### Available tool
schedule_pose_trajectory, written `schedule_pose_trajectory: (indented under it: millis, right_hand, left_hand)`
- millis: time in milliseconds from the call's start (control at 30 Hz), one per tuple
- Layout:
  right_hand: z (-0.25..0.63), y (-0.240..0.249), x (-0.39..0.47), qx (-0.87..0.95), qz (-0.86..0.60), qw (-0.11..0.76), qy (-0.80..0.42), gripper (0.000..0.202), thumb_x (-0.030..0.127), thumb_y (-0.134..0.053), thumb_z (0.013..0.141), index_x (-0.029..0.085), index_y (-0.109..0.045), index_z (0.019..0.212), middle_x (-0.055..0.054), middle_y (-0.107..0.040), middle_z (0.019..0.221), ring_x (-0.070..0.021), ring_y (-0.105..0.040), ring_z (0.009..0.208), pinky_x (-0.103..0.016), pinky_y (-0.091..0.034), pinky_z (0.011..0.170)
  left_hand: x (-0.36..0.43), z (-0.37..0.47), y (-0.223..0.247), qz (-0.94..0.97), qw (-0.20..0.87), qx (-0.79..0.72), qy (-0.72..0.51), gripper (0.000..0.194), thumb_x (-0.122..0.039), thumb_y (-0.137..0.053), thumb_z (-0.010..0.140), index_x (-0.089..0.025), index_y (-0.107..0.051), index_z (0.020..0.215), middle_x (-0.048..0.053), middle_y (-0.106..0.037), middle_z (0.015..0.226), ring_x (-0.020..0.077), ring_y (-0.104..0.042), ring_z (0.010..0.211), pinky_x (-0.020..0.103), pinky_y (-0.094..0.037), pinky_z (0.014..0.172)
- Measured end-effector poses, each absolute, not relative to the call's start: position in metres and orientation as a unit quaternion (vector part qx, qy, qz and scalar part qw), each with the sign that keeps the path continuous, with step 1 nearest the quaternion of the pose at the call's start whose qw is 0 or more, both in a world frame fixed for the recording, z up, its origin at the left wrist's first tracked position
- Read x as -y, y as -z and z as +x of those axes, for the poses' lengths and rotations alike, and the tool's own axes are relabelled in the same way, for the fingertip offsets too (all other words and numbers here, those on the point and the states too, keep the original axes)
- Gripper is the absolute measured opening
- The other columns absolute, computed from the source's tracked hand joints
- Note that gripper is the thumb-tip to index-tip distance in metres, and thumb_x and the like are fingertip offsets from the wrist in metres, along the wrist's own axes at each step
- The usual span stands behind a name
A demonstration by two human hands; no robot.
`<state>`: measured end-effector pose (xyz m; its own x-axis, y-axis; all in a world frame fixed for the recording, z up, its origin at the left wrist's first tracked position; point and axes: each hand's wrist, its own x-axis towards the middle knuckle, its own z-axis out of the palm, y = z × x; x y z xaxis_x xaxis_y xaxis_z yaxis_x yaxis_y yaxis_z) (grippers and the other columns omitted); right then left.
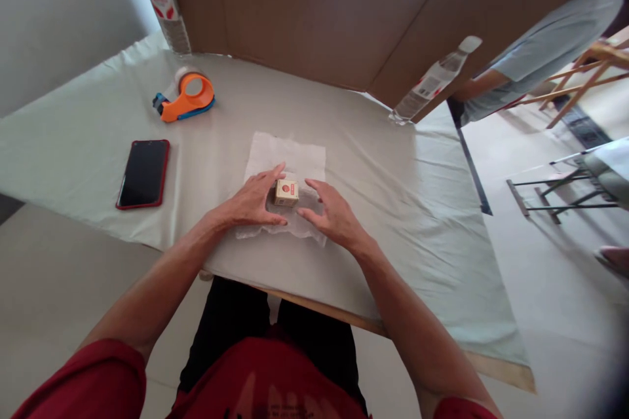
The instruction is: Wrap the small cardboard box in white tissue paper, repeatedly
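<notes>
A small cream-coloured box with red print sits on a sheet of thin white, translucent wrap that looks like bubble wrap. My left hand is curved around the box's left side, its fingers apart and the thumb stretched below the box. On the other side, my right hand has its thumb and fingers spread, with a gap between them and the box. Both hands rest over the wrap, whose lower corners show beneath them. Whether the left fingertips touch the box is hard to make out.
An orange and blue tape dispenser and a phone in a red case lie to the left on the cloth-covered table. Water bottles stand against a tall cardboard panel. A person in grey is at the right.
</notes>
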<state>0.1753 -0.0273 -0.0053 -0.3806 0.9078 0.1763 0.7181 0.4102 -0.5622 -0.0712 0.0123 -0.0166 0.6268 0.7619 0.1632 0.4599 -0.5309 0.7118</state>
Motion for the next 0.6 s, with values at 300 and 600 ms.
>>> schedule_pose_trajectory:
  millis: [300, 600]
  right_hand:
    - [0.172, 0.001, 0.006, 0.751, -0.536, 0.346, -0.172, 0.045, 0.036, -0.065, 0.086, 0.020, -0.062, 0.128, -0.013, -0.070, 0.124, -0.0266, -0.066, 0.109, -0.043, -0.056, 0.092]
    - [0.290, 0.017, 0.007, 0.654, -0.685, 0.320, -0.024, 0.054, 0.046, -0.064, 0.079, 0.016, -0.064, 0.123, -0.019, -0.067, 0.123, -0.0357, -0.062, 0.115, -0.059, -0.050, 0.100]
  left_hand:
    - [-0.012, -0.067, 0.021, 0.854, 0.279, -0.387, -0.208, 0.130, -0.050, -0.087, 0.065, -0.021, -0.009, 0.165, 0.021, -0.051, 0.152, 0.0379, -0.044, 0.144, 0.057, -0.032, 0.119]
    - [-0.011, -0.064, 0.018, 0.865, 0.253, -0.391, -0.188, 0.117, -0.048, -0.084, 0.069, -0.019, -0.019, 0.162, 0.021, -0.049, 0.155, 0.0379, -0.041, 0.147, 0.054, -0.031, 0.119]
